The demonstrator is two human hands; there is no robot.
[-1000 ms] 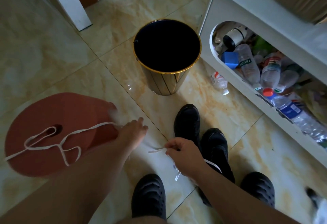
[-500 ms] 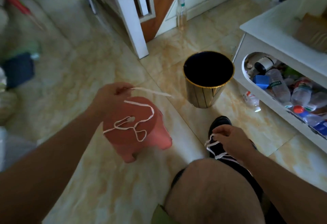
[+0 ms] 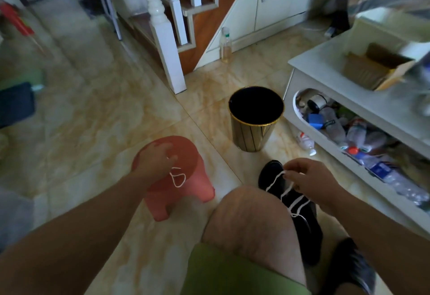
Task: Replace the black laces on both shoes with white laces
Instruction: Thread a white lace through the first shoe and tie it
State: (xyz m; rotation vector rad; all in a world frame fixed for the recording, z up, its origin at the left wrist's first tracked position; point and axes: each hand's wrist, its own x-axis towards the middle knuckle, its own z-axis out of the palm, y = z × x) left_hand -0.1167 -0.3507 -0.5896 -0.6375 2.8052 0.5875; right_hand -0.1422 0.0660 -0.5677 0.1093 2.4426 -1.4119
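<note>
**lacefan:** So where's this at? The right hand [image 3: 307,179] is pinching the white flat lace [image 3: 282,193] between thumb and fingertips, right over the toe end of the black low-top shoe [image 3: 290,201] on the floor, on the right, nearer than the black bin with the gold rim [image 3: 256,120]. That lace already zigzags across a few eyelet rows.

**tilefloor_tom:** Yep, and the left hand [image 3: 154,160] sits on the round pink plastic stool [image 3: 181,178] on the left, fingers loosely curled at the second white lace [image 3: 178,177] lying there. It's blurry, so I can't tell if it's really holding it.

**lacefan:** My advice: leave the spare parked on the stool and bring both hands to the shoe. Even up the two ends, keep the lace flat, snug each row from the toe upward.

**tilefloor_tom:** Agreed. Pulling one-handed probably just drags the shoe around.
</note>
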